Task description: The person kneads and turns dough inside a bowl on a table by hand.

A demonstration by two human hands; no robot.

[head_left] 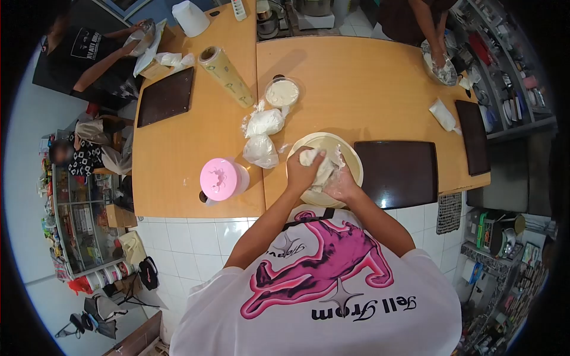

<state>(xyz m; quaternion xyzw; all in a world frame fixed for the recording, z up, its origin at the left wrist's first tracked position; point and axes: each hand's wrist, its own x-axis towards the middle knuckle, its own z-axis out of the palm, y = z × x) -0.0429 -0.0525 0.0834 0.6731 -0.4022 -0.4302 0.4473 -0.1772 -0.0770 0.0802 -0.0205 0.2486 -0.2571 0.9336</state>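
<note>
A cream-coloured round bowl (pixel 352 155) stands at the table's front edge, close to my body. Inside it is a lump of white dough (pixel 323 172), held between my hands. My left hand (pixel 304 169) wraps round the lump from the left, its thumb across the top. On the other side my right hand (pixel 341 180), dusted with flour, presses against the dough with its fingers partly hidden. Left of the bowl lie two plastic bags of white powder (pixel 265 122), (pixel 260 151), with spilled powder beside them. Behind them sits a small tub of white powder (pixel 282 93).
A pink-lidded container (pixel 221 179) stands left of the bags, a roll of plastic film (pixel 227 77) behind. Dark trays (pixel 396 174), (pixel 167 97), (pixel 473 137) lie on the wooden table (pixel 356 77). Co-workers handle bowls at the far left and far right; another person sits at left.
</note>
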